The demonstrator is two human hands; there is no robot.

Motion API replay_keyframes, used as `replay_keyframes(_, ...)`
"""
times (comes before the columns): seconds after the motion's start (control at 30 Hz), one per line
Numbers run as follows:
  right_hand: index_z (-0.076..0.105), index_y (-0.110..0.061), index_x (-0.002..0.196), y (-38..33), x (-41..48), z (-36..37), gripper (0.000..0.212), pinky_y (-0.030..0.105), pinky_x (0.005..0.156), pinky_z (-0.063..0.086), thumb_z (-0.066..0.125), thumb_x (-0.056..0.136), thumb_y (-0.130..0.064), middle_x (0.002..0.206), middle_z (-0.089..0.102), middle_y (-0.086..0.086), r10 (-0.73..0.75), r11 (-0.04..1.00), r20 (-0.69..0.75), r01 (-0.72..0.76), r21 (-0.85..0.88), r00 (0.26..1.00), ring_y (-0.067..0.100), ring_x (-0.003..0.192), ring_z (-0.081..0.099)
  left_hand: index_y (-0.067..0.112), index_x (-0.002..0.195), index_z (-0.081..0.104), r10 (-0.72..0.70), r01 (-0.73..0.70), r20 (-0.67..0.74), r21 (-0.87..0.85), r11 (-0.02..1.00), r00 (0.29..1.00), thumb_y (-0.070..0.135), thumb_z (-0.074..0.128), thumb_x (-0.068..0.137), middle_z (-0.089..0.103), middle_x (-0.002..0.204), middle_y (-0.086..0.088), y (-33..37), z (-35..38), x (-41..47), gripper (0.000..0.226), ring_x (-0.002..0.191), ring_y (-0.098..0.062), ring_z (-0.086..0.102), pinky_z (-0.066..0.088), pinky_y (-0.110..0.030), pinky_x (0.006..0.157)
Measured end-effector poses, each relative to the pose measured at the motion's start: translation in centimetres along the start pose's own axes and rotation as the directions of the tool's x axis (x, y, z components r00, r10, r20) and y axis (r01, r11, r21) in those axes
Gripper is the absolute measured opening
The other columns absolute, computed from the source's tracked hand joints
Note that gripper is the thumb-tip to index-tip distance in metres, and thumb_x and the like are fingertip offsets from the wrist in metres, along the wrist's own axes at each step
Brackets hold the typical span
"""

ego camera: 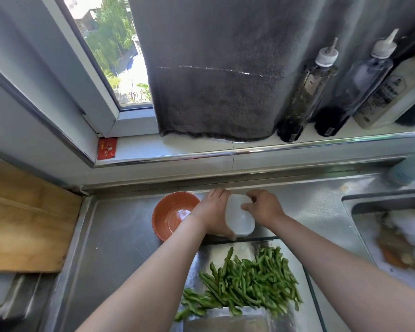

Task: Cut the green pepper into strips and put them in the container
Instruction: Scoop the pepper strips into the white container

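Green pepper strips (247, 281) lie in a heap at the lower middle of the frame, on a clear glass board (240, 248). The board sits on a shiny metal counter (120, 236). A grey towel (216, 80) hangs at the top, and a wooden board (27, 224) is at the left edge. An orange bowl (170, 212) sits just left of the hands.

In the middle is a white container (238, 216). The left hand (211, 212) holds its left side. The right hand (265, 207) curls its fingers over its top right edge.

The heap lies right below the container, between the two arms. Most strips point up toward the container. Both hands look about the same way off, so the container probably needs to come down to the heap.
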State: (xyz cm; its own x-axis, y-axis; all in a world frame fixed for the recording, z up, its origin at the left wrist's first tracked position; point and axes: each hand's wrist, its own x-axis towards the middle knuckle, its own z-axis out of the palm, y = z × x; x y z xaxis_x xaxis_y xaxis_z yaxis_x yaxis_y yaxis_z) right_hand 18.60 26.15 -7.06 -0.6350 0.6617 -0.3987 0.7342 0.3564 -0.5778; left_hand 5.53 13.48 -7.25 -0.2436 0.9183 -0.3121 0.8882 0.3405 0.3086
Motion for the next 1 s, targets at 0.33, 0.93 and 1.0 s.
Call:
replay_keyframes(0.33, 0.065, -0.006, 0.121, -1.3, 0.4, 0.0, 0.039, 0.023, 0.081, 0.038, 0.076, 0.087, -0.022, 0.125, 0.063, 0.011, -0.021, 0.997, -0.056, 0.017, -0.069, 0.998, 0.028, 0.113, 0.06, 0.017, 0.144, 0.026, -0.052, 0.052, -0.001, -0.011, 0.999, 0.999, 0.064, 0.087, 0.046, 0.046, 0.135, -0.002, 0.7, -0.4, -0.1, 0.125, 0.125, -0.023, 0.042, 0.039, -0.034, 0.103)
replay_keyframes(0.93, 0.041, -0.019, 0.111, -2.0, -3.7, -0.3, 0.005, 0.024, 0.066, 0.04, 0.043, 0.107, -0.019, 0.105, 0.054, 0.004, -0.143, 0.97, -0.047, 0.15, 0.193, 0.989, 0.016, 0.086, 0.051, 0.027, 0.145, 0.041, -0.159, 0.147, 0.023, -0.542, 0.828, 0.987, 0.02, 0.038, 0.098, 0.052, 0.143, -0.009, -1.3, -3.3, -2.9, 0.048, 0.125, -0.025, 0.05, 0.042, -0.033, 0.096)
replay_keyframes(1.0, 0.041, -0.02, 0.109, -2.1, -4.0, -0.2, 0.003, 0.028, 0.066, 0.041, 0.042, 0.107, -0.019, 0.101, 0.053, 0.001, -0.157, 0.958, -0.078, 0.171, 0.231, 0.984, 0.015, 0.083, 0.051, 0.031, 0.143, 0.037, -0.163, 0.165, 0.055, -0.575, 0.802, 0.985, 0.024, 0.034, 0.1, 0.053, 0.139, -0.012, -1.5, -3.1, -3.0, 0.044, 0.116, -0.023, 0.051, 0.043, -0.035, 0.091)
